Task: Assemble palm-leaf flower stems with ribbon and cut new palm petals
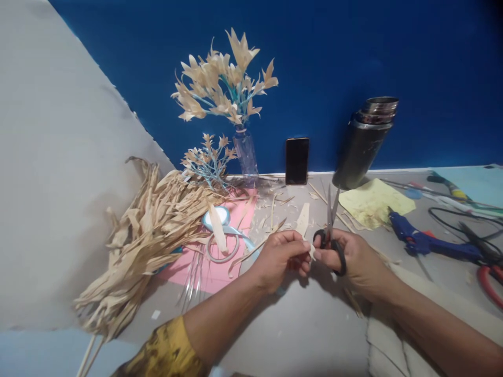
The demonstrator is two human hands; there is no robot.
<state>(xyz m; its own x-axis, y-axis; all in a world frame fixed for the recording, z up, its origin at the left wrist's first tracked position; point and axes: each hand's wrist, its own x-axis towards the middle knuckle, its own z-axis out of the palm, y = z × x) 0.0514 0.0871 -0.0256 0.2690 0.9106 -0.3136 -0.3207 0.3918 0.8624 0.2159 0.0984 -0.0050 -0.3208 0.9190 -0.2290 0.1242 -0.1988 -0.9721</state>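
Note:
My left hand (281, 259) pinches a small pale piece of dried husk (313, 251) between thumb and fingers. Scissors (332, 212) with black handles sit in my right hand (356, 264), blades pointing up and slightly apart. The right thumb and fingertips also come close to the husk piece, perhaps touching it. Just beyond my hands lies a cut, petal-shaped husk strip (303, 219). Another husk strip (217, 230) rests across a roll of light blue ribbon (227, 215) on pink paper (244, 209).
A heap of dried husks (157, 225) fills the left side. Behind are husk flowers (223, 78) in a clear bottle (245, 152), a phone (297, 161) and a dark flask (363, 146). A blue glue gun (432, 243), yellow paper (379, 201) and a red-handled tool (487, 283) lie right.

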